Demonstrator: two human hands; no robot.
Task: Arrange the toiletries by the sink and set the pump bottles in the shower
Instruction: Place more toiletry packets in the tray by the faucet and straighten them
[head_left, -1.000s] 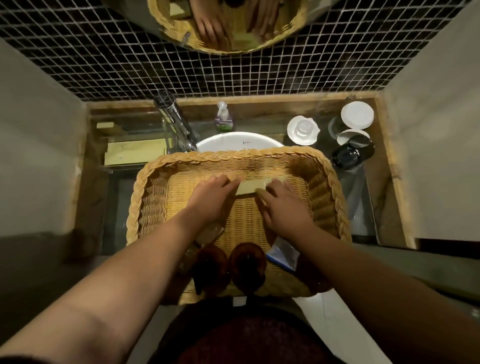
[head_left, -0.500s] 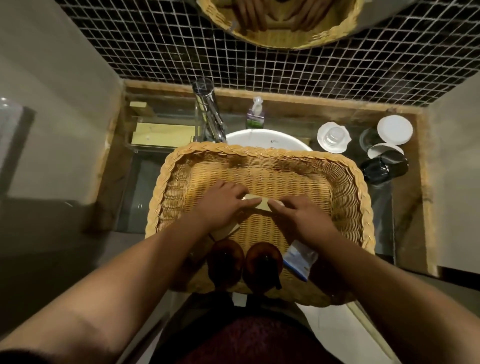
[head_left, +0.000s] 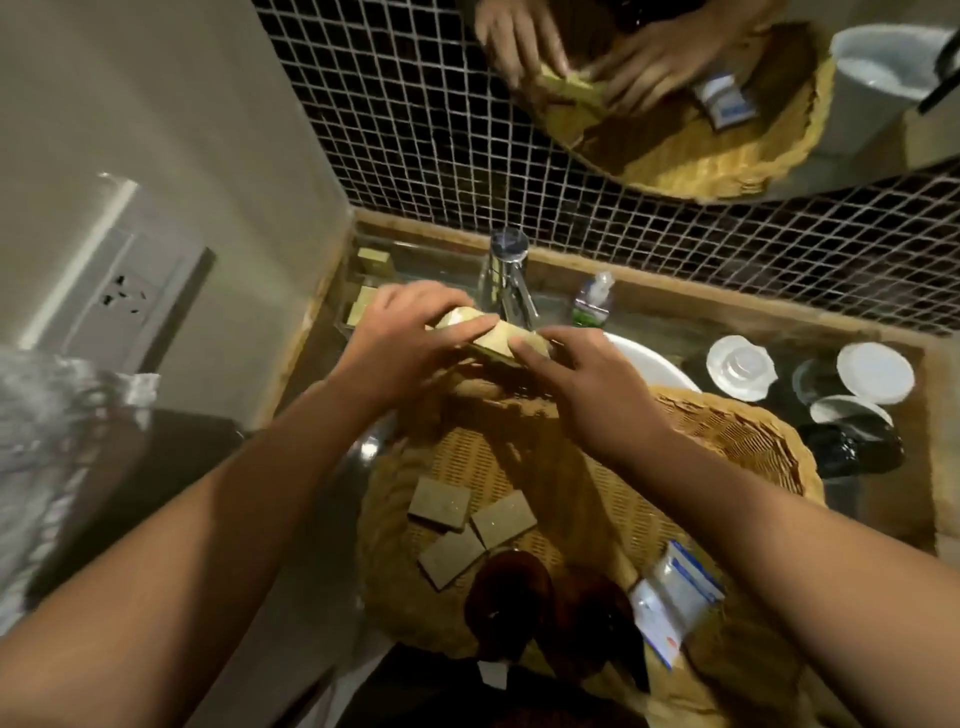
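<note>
Both hands hold a stack of small yellowish toiletry boxes (head_left: 488, 338) above the far left rim of the wicker basket (head_left: 748, 431). My left hand (head_left: 410, 332) grips the stack's left end and my right hand (head_left: 576, 379) its right end. Inside the basket lie three flat brownish packets (head_left: 470, 525), two brown pump bottles (head_left: 550, 603) near my body, and a white-and-blue sachet (head_left: 675, 592). The basket rests over the white sink (head_left: 649, 364).
A chrome tap (head_left: 506, 280) and a small clear soap bottle (head_left: 592, 301) stand behind the sink. More yellowish boxes (head_left: 371, 283) sit on the counter's left. Covered glasses (head_left: 740, 366) and a black kettle (head_left: 852, 447) occupy the right. A wall socket (head_left: 124, 296) is at left.
Both hands lifted the boxes out of the basket and carried them left and away, above the basket rim near the tap. The camera swung left. Three flat packets now show in the basket.
</note>
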